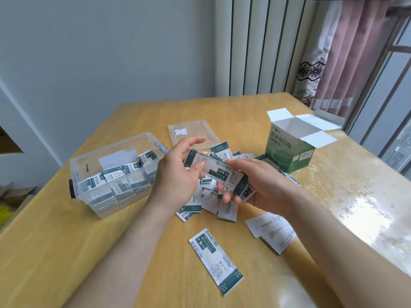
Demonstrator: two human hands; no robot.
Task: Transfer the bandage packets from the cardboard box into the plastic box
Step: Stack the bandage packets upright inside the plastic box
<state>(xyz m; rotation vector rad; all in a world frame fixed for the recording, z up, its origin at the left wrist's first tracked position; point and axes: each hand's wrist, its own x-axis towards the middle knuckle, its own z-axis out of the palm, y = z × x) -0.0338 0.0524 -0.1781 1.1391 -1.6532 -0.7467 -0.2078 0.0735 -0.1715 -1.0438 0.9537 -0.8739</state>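
A green cardboard box (289, 152) stands open at the right with its white flaps up. A clear plastic box (93, 165) at the left holds rows of white-and-green bandage packets (115, 181). A loose pile of packets (206, 196) lies on the table between them. Above that pile, my left hand (178, 172) and my right hand (260, 181) both grip a bunch of packets (224, 172), the left with its thumb on top, the right cupping from below. One packet (215, 261) lies alone near the front.
The plastic box's clear lid (191, 132) lies flat behind the pile. Folded white leaflets (273, 232) lie at the front right. The wooden table (66, 241) has a glossy sunlit patch at the right. A curtain and window stand beyond the far right corner.
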